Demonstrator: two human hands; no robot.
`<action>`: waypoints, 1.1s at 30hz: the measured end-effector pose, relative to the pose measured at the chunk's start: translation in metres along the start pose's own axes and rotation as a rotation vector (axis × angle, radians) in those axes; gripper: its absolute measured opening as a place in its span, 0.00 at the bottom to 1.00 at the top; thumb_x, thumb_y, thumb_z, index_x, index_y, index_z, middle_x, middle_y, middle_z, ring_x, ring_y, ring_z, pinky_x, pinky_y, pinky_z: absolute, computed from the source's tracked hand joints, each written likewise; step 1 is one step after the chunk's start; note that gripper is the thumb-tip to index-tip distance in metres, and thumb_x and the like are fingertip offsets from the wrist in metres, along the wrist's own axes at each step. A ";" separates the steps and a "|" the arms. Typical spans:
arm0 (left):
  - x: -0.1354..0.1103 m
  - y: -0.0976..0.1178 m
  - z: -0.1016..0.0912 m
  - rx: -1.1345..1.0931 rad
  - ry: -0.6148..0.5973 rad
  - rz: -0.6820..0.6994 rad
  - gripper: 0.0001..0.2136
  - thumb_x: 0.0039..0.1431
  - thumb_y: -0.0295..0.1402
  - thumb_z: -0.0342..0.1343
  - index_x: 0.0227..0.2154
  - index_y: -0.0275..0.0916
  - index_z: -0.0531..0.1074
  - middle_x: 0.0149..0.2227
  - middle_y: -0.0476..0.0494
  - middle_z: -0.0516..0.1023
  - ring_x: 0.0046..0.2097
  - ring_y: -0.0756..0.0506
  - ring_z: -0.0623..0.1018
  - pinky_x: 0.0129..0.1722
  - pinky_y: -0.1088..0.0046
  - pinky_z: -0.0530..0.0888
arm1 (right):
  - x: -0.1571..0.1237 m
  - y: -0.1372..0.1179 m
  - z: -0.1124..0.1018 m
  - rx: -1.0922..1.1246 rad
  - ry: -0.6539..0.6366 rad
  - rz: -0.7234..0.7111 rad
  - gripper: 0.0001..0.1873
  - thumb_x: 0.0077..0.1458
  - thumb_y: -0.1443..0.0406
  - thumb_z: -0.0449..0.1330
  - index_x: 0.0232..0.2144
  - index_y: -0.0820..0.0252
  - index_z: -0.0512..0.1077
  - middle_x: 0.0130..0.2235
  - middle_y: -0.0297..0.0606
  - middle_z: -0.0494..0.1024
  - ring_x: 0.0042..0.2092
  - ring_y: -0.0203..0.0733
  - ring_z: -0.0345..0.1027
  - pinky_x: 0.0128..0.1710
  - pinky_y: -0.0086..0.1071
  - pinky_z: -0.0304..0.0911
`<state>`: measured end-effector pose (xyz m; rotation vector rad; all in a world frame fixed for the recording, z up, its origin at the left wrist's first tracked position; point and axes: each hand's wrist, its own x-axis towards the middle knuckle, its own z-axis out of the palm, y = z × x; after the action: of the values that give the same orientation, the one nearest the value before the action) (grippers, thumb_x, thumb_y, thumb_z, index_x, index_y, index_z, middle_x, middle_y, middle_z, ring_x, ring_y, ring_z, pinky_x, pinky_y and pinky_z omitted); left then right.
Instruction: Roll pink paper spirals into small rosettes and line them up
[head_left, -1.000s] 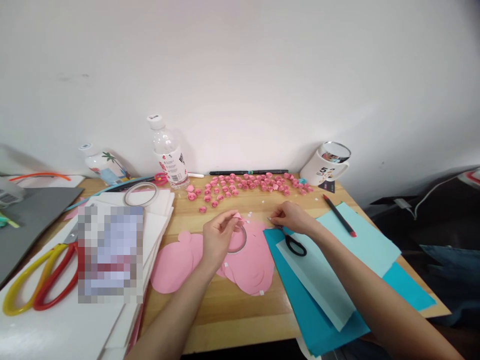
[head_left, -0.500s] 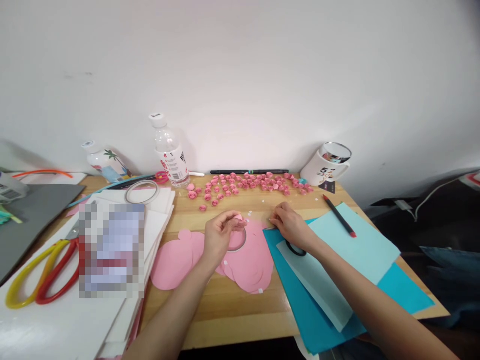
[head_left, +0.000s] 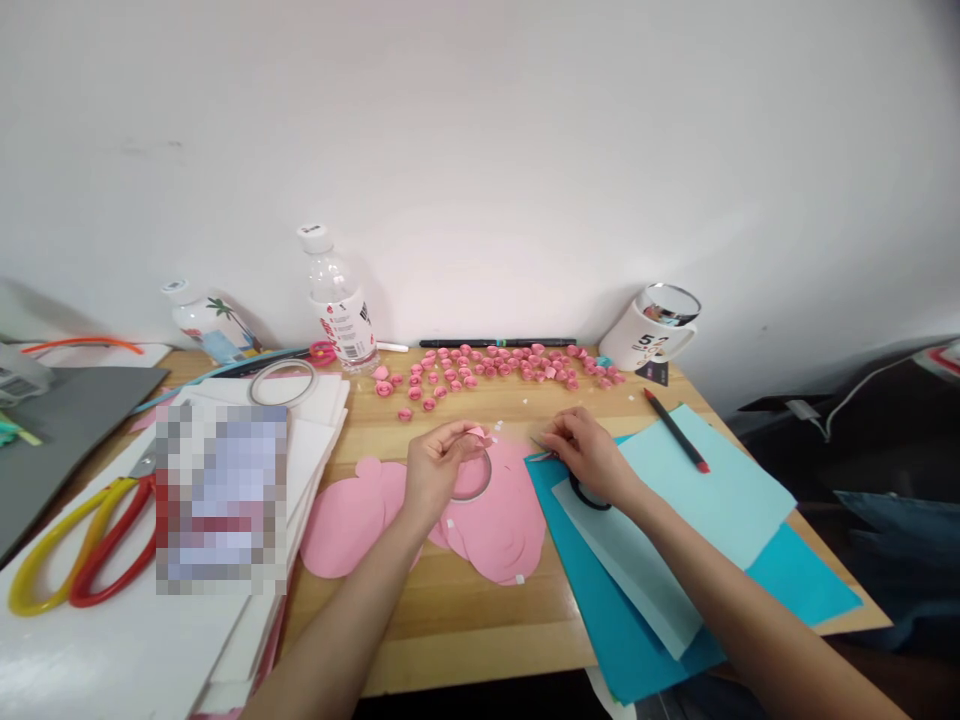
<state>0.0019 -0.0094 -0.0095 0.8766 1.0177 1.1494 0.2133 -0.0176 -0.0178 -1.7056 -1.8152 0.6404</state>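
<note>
My left hand (head_left: 435,470) pinches a small pink rolled paper piece (head_left: 476,433) above a tape ring (head_left: 476,480) that lies on pink paper cutouts (head_left: 495,525). My right hand (head_left: 589,450) rests on the black-handled scissors (head_left: 581,490), fingers closed around them, at the edge of the blue paper sheets (head_left: 675,540). The blades point left, toward the pink piece. Several small pink paper roses (head_left: 495,368) are spread along the back of the wooden table (head_left: 465,620).
At the left lie a stack of white sheets (head_left: 120,640), large red and yellow scissors (head_left: 75,560) and a tape roll (head_left: 283,383). Two bottles (head_left: 337,305), a black pen (head_left: 499,343), a mug (head_left: 656,335) and a red pencil (head_left: 675,430) stand behind.
My right hand has slid back over the scissors handles and closed on them. My left hand has barely moved with the pink piece.
</note>
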 end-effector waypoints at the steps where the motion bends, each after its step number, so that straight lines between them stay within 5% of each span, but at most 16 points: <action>1: 0.000 -0.001 -0.001 0.018 0.006 0.000 0.10 0.42 0.34 0.63 0.28 0.34 0.76 0.31 0.42 0.80 0.35 0.43 0.79 0.40 0.65 0.74 | 0.001 -0.006 -0.004 0.070 -0.045 0.023 0.11 0.53 0.59 0.53 0.23 0.59 0.62 0.30 0.36 0.63 0.31 0.38 0.61 0.32 0.32 0.60; 5: 0.003 -0.004 -0.003 0.051 0.018 0.004 0.10 0.43 0.34 0.63 0.30 0.35 0.76 0.34 0.40 0.80 0.38 0.44 0.78 0.43 0.68 0.72 | 0.003 -0.040 -0.012 0.437 -0.340 0.025 0.15 0.52 0.54 0.55 0.23 0.60 0.63 0.24 0.31 0.62 0.27 0.34 0.58 0.29 0.29 0.57; 8: 0.005 -0.005 -0.004 0.032 0.005 0.004 0.11 0.43 0.34 0.63 0.30 0.35 0.76 0.35 0.39 0.80 0.37 0.45 0.78 0.43 0.68 0.72 | 0.008 -0.061 -0.006 0.553 -0.438 0.047 0.16 0.48 0.53 0.58 0.24 0.61 0.66 0.24 0.30 0.63 0.27 0.32 0.57 0.29 0.28 0.56; 15: 0.006 -0.004 -0.006 -0.085 -0.070 -0.020 0.12 0.44 0.34 0.63 0.33 0.34 0.75 0.36 0.39 0.80 0.40 0.44 0.78 0.46 0.67 0.69 | 0.016 -0.069 0.016 0.748 -0.469 0.138 0.17 0.43 0.54 0.63 0.23 0.62 0.68 0.25 0.30 0.65 0.29 0.32 0.59 0.32 0.29 0.60; 33: 0.003 0.004 -0.004 -0.260 -0.176 -0.135 0.11 0.42 0.32 0.65 0.29 0.34 0.74 0.35 0.41 0.79 0.40 0.45 0.77 0.45 0.69 0.69 | 0.016 -0.070 0.015 0.731 -0.364 0.203 0.14 0.40 0.57 0.65 0.19 0.63 0.71 0.23 0.34 0.73 0.28 0.35 0.66 0.33 0.32 0.63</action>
<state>-0.0024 -0.0055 -0.0076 0.6783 0.7523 1.0423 0.1517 -0.0063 0.0203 -1.3169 -1.3545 1.5588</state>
